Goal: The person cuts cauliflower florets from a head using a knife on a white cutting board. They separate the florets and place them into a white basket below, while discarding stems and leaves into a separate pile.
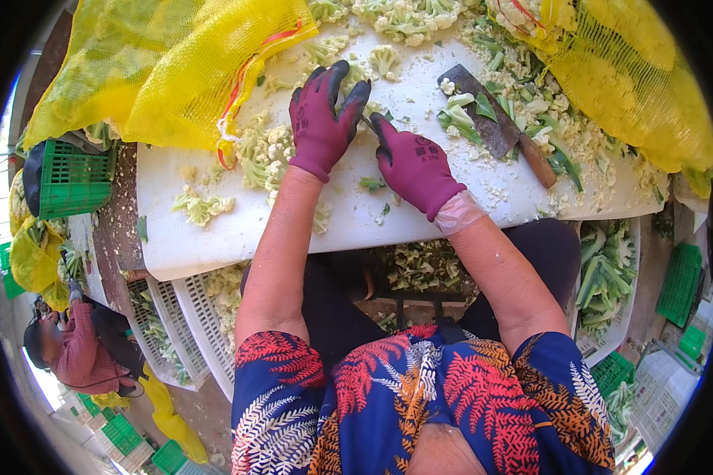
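Note:
My left hand, in a purple glove with black fingertips, is on a cauliflower floret that shows between its thumb and fingers. My right hand, gloved alike, is just to the right, its index finger pointing at the left thumb. A thin blade tip, seemingly of a small knife, pokes out by that finger; its handle is hidden in the palm. Cut florets lie left of my left wrist on the white board. One more floret rests beyond my hands.
A cleaver with a wooden handle lies at right among leaf trimmings. Yellow mesh bags flank the board. White crates stand below its left edge, a crate of leaves below its right. Another person sits at far left.

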A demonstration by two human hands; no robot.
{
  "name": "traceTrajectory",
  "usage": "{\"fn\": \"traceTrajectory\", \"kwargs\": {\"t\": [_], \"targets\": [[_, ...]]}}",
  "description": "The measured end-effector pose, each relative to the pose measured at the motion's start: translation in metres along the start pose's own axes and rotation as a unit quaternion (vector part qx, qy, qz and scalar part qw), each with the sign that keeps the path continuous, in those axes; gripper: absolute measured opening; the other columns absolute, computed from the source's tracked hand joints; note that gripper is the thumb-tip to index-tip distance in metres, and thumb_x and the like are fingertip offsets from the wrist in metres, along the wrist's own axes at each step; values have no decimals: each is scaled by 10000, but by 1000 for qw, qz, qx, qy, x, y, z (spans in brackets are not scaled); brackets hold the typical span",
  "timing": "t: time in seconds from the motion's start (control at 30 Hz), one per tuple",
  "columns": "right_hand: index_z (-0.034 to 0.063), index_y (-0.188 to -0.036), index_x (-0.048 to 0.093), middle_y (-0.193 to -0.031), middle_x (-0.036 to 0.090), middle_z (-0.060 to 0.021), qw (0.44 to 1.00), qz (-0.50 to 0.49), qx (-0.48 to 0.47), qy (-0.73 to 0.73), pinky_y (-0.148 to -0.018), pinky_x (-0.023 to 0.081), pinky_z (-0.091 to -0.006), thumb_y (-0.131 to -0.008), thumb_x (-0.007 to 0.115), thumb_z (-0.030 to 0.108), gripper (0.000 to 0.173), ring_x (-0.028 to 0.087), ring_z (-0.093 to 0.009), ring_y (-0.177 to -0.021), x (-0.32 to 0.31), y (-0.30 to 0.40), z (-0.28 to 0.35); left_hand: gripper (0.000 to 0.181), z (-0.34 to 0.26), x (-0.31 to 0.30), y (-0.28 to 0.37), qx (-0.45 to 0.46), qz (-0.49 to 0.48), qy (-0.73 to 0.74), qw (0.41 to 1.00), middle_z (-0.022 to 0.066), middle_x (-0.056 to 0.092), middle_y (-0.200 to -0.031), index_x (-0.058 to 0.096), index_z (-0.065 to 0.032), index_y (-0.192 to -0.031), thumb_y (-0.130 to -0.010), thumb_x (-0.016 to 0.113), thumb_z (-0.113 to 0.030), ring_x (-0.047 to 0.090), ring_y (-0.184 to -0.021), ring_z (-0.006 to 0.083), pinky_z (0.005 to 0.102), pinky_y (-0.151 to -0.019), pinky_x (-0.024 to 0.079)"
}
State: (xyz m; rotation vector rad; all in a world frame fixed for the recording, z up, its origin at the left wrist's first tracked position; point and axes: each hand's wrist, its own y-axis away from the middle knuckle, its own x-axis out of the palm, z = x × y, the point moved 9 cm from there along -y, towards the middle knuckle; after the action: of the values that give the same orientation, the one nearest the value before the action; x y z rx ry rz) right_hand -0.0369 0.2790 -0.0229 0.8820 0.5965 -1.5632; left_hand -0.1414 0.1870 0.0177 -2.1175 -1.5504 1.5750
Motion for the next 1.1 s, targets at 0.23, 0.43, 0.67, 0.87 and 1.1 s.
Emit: {"fn": "traceTrajectory", "kwargs": {"t": [0.23,0.43,0.67,0.87,1.1], "targets": [[104,-1353,519,-970,686,-209,989,4,-13,-148,-826,512,-458,-868,545,207,496,661,-376,-931,3,1,-8,294,14,11,-1,-63,87,-25,994,144,696,-1069,675,-64,-1118,-920,633,-276,652,-998,327,387,-888,500],[76,-1315,564,-933,682,-200,949,67,47,-306,-819,507,-419,-868,563,242,477,659,-360,-884,13,-8,-24,333,50,-6,34,-166,79,131,974,134,709,-1126,557,-21,-1312,-1009,517,-152,670,-1050,182,308,-908,507],[88,-1413,493,-780,625,-76,929,80,-22,-361,-681,495,-314,-886,612,196,551,568,-144,-678,-5,11,-14,357,52,-15,24,-195,93,187,958,135,687,-1181,545,-5,-1330,-1001,544,-144,648,-1087,167,271,-923,488],[48,-1388,503,-827,661,-68,937,-90,10,-337,-636,513,-294,-915,604,152,495,603,-119,-677,-30,0,-54,679,24,-32,27,-94,76,-222,967,187,578,-1270,599,-25,-1236,-818,679,-554,498,-1197,374,493,-1060,308],[33,-1366,518,-847,675,-78,925,16,81,-372,-619,536,-285,-921,591,173,472,606,-108,-638,-6,-14,-27,415,33,-19,40,-116,118,-235,958,77,645,-1159,675,-97,-1065,-853,659,-453,549,-1162,273,558,-1091,222]]}}
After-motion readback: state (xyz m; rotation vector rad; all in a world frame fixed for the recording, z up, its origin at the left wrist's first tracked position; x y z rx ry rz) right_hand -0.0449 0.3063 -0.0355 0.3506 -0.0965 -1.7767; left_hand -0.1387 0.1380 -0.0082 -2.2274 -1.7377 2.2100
